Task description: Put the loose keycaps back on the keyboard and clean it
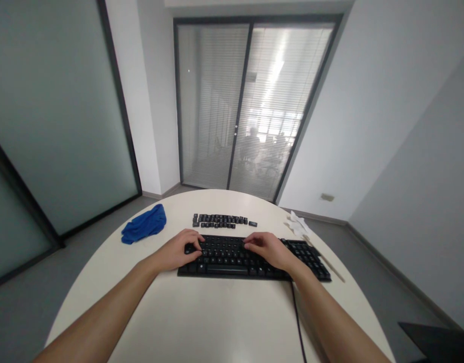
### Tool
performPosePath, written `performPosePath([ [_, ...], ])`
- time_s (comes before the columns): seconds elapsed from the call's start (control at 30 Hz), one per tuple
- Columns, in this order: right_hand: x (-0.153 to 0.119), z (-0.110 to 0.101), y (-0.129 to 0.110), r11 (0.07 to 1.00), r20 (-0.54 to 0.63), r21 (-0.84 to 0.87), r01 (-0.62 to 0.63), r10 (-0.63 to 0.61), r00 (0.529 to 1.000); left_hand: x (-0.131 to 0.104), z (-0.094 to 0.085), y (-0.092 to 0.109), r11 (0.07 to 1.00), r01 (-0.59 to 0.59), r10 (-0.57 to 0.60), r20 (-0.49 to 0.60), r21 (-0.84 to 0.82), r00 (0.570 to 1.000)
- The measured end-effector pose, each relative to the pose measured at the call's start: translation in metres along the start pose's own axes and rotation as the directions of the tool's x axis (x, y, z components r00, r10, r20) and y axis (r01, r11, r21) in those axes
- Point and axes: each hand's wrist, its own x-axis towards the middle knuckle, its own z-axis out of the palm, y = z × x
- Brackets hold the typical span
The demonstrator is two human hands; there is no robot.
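A black keyboard (227, 270) lies across the round table, with a bare strip in its upper row where keys are absent. My left hand (181, 250) rests on the keyboard's left end, its thumb and index finger apart with a gap between them. Over the upper middle of the keyboard, my right hand (268, 249) has its thumb and index finger brought together; whatever is between them is too small to make out. Just behind the keyboard, loose black keycaps (218, 220) stand in two rows.
A crumpled blue cloth (144, 224) lies at the left on the pale table (201, 317). White tissue (297, 223) and a thin wooden stick (332, 265) are at the right. The keyboard's black cable (297, 317) runs toward me. A dark object (439, 340) shows at lower right.
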Motion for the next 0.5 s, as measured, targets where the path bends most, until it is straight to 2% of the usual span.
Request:
performPosePath([
  [0.2, -0.005, -0.001, 0.004, 0.999, 0.010, -0.039, 0.032, -0.031, 0.999, 0.000, 0.000, 0.001, 1.000, 0.004, -0.004, 0.013, 0.003, 1.000],
  [0.5, -0.008, -0.002, -0.007, 0.975, 0.028, -0.201, 0.097, -0.093, 0.995, -0.001, 0.000, 0.000, 1.000, 0.010, -0.010, 0.013, 0.000, 1.000],
])
